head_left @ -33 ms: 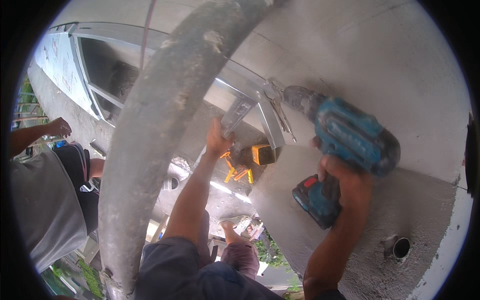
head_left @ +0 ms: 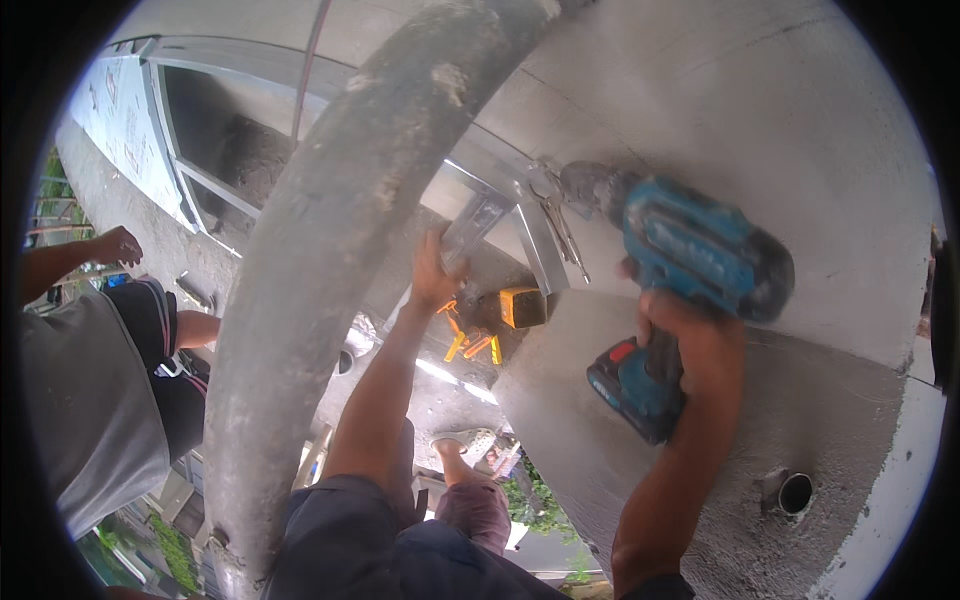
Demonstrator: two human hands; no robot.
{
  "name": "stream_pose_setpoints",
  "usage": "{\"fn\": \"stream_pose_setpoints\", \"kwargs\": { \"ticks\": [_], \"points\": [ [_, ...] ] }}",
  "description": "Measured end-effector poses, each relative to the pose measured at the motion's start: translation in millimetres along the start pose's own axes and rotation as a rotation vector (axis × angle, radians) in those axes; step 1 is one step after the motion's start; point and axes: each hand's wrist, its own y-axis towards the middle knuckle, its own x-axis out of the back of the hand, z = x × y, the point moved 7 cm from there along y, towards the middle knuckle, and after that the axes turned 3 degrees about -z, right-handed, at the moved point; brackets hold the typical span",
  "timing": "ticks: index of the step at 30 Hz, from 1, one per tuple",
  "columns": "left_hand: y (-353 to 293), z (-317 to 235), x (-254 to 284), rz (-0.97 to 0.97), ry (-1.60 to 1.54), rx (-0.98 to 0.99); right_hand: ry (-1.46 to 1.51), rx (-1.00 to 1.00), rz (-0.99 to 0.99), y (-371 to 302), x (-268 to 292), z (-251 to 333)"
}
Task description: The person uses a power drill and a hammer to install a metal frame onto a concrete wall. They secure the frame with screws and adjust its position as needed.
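My right hand (head_left: 690,330) is wrapped round the grip of a teal and black cordless drill (head_left: 690,240). Its nose points left, close to silver locking pliers (head_left: 562,235) that sit on the metal frame. Whether a bit touches the metal cannot be made out. With my left hand (head_left: 435,275) I grip a grey metal bar (head_left: 472,228) of that frame, its fingers closed round the lower end. An angled metal strip (head_left: 540,248) stands just right of the bar, below the pliers.
A thick grey pipe (head_left: 320,230) curves across the left of the view. A co-worker (head_left: 100,390) stands beyond it. Below my left hand lie a yellow box (head_left: 522,308) and orange tools (head_left: 470,340). A short pipe end (head_left: 796,493) sticks out of the concrete wall (head_left: 620,370).
The drill sits slightly higher in the view, with its rear end raised a little. Both hands keep their holds, and the whole view has shifted slightly.
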Motion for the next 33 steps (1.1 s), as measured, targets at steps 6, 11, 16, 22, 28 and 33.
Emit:
{"fn": "stream_pose_setpoints", "kwargs": {
  "ticks": [6, 11, 16, 22, 28, 33],
  "points": [
    [58, -115, -3, 0.031, -0.536, 0.350, -0.265, -0.033, 0.178, 65, -28, 48],
    [69, -111, -16, 0.019, -0.460, 0.353, -0.405, 0.011, 0.213, 86, -46, 51],
    [65, -69, -35, -0.112, -0.449, 0.275, -0.445, 0.014, 0.253, 102, -55, 53],
    [68, -66, -35, -0.091, -0.341, 0.299, -0.619, 0.139, 0.324, 115, -59, 59],
    [75, -76, -32, -0.051, -0.475, 0.245, -0.728, 0.179, 0.321, 115, -68, 76],
    [74, -111, -4, 0.050, -0.374, 0.302, -0.809, 0.141, 0.369, 118, -71, 67]
  ]
}}
